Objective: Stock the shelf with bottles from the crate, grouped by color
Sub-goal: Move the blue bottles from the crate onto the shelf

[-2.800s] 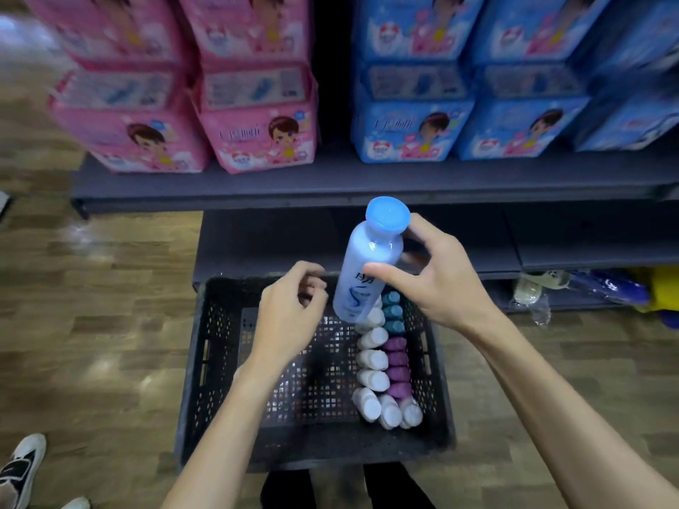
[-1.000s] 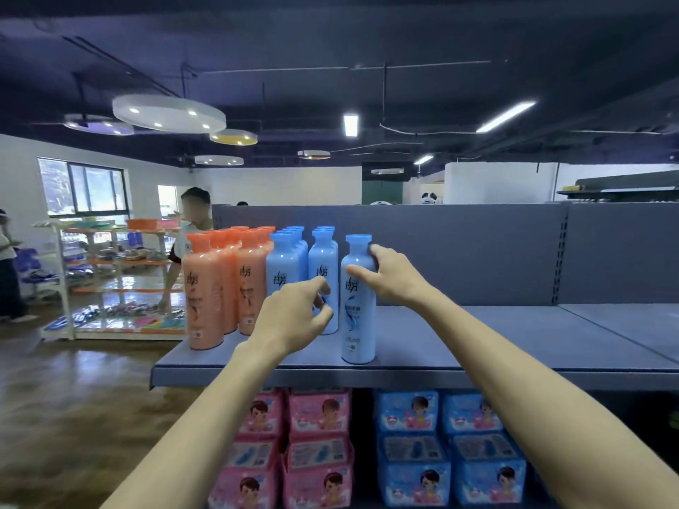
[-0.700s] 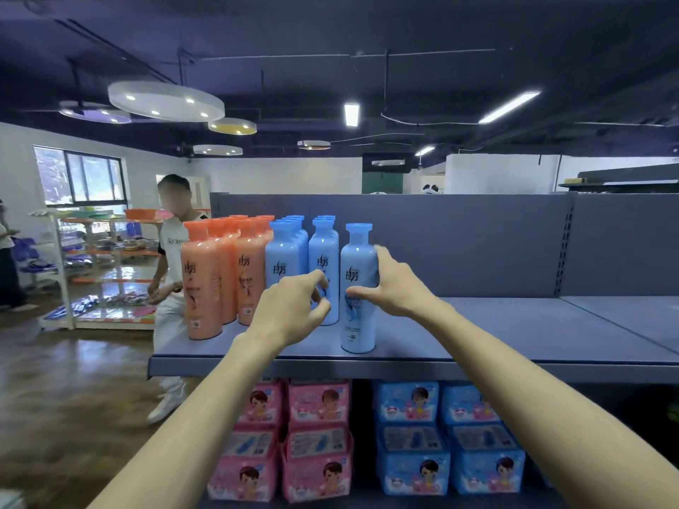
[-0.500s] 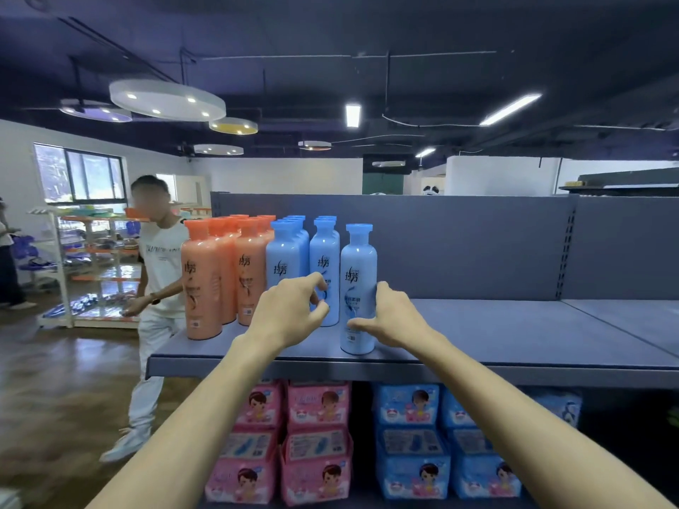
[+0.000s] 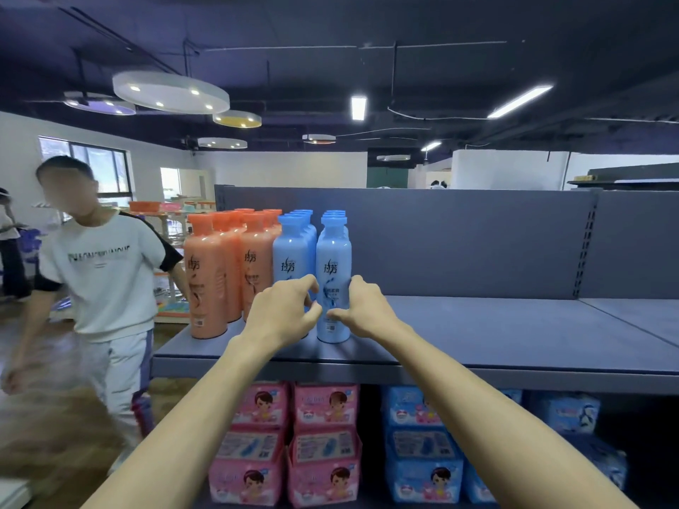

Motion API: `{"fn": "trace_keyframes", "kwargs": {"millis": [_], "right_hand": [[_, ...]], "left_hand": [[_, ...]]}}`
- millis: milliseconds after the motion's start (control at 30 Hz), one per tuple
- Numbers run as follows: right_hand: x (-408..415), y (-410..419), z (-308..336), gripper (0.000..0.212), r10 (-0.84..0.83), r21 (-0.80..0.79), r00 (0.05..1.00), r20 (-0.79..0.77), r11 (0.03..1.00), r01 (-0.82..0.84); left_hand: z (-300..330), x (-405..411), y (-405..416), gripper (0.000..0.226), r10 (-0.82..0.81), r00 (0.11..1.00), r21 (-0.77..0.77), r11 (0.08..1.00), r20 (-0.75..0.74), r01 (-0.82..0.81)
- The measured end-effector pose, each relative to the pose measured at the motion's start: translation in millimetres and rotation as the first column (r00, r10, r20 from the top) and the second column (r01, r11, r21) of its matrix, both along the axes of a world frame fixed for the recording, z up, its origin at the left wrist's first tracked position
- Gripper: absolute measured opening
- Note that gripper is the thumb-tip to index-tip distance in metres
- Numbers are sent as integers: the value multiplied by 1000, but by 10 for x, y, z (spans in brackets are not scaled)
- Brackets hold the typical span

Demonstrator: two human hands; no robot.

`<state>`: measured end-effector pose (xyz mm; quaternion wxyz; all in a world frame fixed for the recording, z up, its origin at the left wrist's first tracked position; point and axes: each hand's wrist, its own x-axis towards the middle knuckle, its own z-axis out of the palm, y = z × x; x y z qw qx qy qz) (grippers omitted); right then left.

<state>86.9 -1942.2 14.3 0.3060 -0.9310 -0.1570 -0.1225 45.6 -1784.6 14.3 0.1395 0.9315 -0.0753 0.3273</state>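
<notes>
A light blue bottle [image 5: 332,277] stands upright on the grey shelf [image 5: 477,336], at the front of the right blue row. My right hand [image 5: 365,310] grips its lower part, thumb in front and fingers at its right side. My left hand [image 5: 286,312] hovers with curled fingers just left of that bottle, in front of the neighbouring blue bottle [image 5: 292,259]; it holds nothing. Several orange bottles [image 5: 205,281] stand grouped to the left of the blue ones. The crate is out of view.
A person in a white shirt [image 5: 106,273] walks close by the shelf's left end. Pink packs [image 5: 323,453] and blue packs [image 5: 422,453] fill the level below. The shelf surface right of the bottles is bare, with a grey back panel [image 5: 459,240] behind.
The blue bottle came up from the crate onto the shelf and shifted left against the blue rows. My right hand slid down its body. The person at left walked nearer.
</notes>
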Motion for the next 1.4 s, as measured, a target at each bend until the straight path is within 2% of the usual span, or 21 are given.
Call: {"fn": "trace_keyframes", "kwargs": {"millis": [533,667,867,967,1067,1167,1400], "right_hand": [[51,36,-52,45,10,31,999,-49,999,-8],[-70,-85,-195,46,-24,-38,998,-54,999,22],[-315,-400,-240,54,38,-77,992,124,997,-29],[-492,-618,-303,53,74,-85,977,199,995,-58],[-793,-887,-583,49,120,-36,960,252,993,-114],[-1121,-1124,-1075,47,182,-38,950,253,983,-179],[-1491,-1515,-2472,56,111,-128,992,-62,985,-118]], "left_hand": [[-167,16,69,23,24,999,-24,999,-39,-25],[-152,-153,61,23,23,997,-7,1000,-71,-23],[-148,-335,-108,24,-34,998,-8,999,-51,34],[-259,-504,-246,22,-90,996,-30,995,9,90],[-542,-734,-389,20,-157,985,-57,985,66,161],[-1052,-916,-570,20,-211,977,-83,974,20,212],[-2440,-1187,-966,23,-200,927,-133,977,-317,165]]}}
